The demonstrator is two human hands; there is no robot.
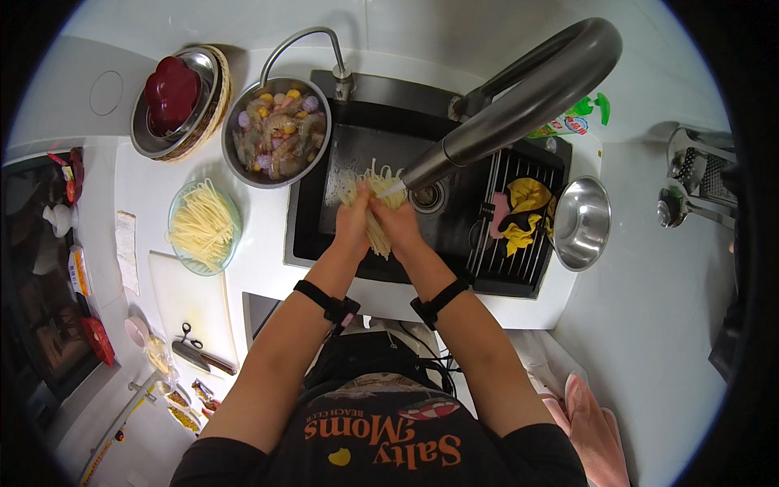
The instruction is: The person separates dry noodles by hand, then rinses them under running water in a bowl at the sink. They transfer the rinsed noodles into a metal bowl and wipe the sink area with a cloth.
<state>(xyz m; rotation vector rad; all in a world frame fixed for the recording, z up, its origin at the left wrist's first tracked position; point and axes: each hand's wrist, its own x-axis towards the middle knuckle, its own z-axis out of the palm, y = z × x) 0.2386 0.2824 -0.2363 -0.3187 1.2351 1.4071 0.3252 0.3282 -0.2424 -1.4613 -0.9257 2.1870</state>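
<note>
Over the black sink (338, 143), both my hands hold a bundle of enoki mushrooms (378, 234). My left hand (353, 222) and my right hand (398, 225) meet around its middle, with the strands fanning out beyond my fingers. Water runs onto the bundle from the grey faucet (450, 152). A glass bowl (234, 246) holding more pale strands stands on the counter to the left. Past the sink's left corner sits a steel bowl (226, 143) of shrimp and coloured balls.
A roll-up rack (490, 243) with a yellow cloth (526, 198) spans the sink's right side, beside an empty steel bowl (582, 222). On the left lie a cutting board (176, 280), scissors (192, 335) and a knife (190, 353). Stacked basins (146, 131) stand at the back left.
</note>
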